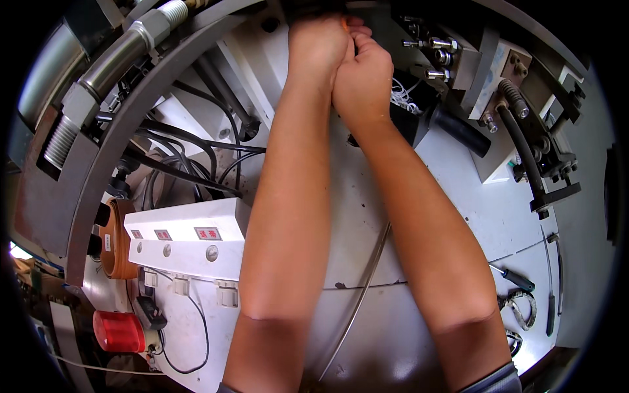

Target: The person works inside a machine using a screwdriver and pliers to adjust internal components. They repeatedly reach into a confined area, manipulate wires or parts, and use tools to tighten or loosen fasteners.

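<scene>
A pale grey worktop (432, 173), speckled and crossed by a dark seam, spreads below my forearms. Machine parts crowd both sides, with black cables (203, 149) bunched to the left. My left hand (319, 52) and right hand (365, 78) meet at the top of the view, deep in the machine. Between them, by the fingertips, is an orange bit (345, 24); too little shows to tell which way it points or its long axis. My fingers are curled inward on both hands, but I can't tell whether either one pinches it. Below, a thin metal rod (357, 300) slants from lower left to upper right, its upper end by my right forearm.

I count one orange bit, one rod, one screwdriver (519, 280), one red lamp (118, 331), and one white box (187, 252) with three round buttons.
</scene>
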{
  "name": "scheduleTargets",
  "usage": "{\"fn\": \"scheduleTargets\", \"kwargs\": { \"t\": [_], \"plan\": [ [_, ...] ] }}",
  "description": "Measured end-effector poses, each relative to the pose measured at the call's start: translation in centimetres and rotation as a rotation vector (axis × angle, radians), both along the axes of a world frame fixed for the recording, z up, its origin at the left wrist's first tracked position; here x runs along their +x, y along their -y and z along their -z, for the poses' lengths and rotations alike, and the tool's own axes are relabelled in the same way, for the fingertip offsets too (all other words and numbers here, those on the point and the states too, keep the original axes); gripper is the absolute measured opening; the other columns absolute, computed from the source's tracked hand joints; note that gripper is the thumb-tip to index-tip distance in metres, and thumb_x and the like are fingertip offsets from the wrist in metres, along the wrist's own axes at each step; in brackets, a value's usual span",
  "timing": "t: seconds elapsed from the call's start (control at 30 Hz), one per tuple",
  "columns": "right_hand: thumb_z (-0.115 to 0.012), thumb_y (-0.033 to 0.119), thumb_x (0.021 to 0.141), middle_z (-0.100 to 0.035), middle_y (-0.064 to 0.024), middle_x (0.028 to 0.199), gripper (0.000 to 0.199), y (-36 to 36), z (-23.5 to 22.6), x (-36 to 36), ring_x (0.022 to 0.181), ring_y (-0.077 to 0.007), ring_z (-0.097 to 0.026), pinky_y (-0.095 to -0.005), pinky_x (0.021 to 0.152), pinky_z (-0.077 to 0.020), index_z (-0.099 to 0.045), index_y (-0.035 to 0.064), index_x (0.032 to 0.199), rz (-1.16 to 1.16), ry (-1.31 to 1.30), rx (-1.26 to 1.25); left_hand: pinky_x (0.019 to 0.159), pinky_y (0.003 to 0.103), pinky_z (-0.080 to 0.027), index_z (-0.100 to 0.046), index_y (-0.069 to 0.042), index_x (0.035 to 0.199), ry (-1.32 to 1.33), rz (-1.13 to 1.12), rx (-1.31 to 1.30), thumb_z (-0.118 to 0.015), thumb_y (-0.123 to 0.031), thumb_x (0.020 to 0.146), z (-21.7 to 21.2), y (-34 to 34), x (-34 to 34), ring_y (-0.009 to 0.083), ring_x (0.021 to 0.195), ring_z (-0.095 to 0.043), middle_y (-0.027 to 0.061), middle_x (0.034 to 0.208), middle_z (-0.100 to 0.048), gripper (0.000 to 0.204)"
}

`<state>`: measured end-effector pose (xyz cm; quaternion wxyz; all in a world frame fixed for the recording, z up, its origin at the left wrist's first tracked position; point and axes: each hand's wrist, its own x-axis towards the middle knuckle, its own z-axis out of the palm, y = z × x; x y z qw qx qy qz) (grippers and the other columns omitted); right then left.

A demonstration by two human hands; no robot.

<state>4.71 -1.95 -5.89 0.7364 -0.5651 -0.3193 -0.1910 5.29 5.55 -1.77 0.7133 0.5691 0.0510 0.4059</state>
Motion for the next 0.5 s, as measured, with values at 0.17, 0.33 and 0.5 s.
{"fn": "scheduleTargets", "kwargs": {
  "t": [0.17, 0.33, 0.5],
  "plan": [
    [-0.053, 0.025, 0.097, -0.066, -0.0237, 0.077, 0.033, 0.7, -1.4, -0.5, 0.073, -0.0358, -0.062, -0.0408, 0.070, -0.0490, -0.067, -0.0049, 0.097, -0.205, -0.119, -0.006, 0.059, 0.034, -0.051, -0.063, 0.001, 0.087, -0.104, -0.241, 0.356, -0.049, -0.024, 0.101, -1.9, 1.3, -2.0, 0.0226, 0.064, -0.063, 0.0129, 0.073, -0.064, 0.032],
    [-0.053, 0.026, 0.098, -0.066, -0.0267, 0.078, 0.034, 0.4, -0.8, -0.2, 0.076, -0.0439, -0.064, -0.0449, 0.071, -0.0496, -0.067, -0.0041, 0.099, -0.119, -0.050, 0.019, 0.059, 0.036, -0.052, -0.064, 0.003, 0.087, -0.087, -0.231, 0.272, -0.047, -0.028, 0.101, -1.9, 2.5, -2.2, 0.0236, 0.065, -0.066, 0.0145, 0.074, -0.066, 0.038],
    [-0.053, 0.027, 0.098, -0.067, -0.0262, 0.083, 0.033, 0.3, 0.8, -0.5, 0.078, -0.0442, -0.064, -0.0446, 0.073, -0.0501, -0.067, -0.0021, 0.104, -0.091, -0.091, -0.030, 0.064, 0.035, -0.052, -0.063, 0.004, 0.080, -0.176, -0.200, 0.195, -0.051, -0.029, 0.094, -0.6, 2.3, -2.7, 0.0241, 0.063, -0.066, 0.0165, 0.072, -0.068, 0.038]
  ]
}}
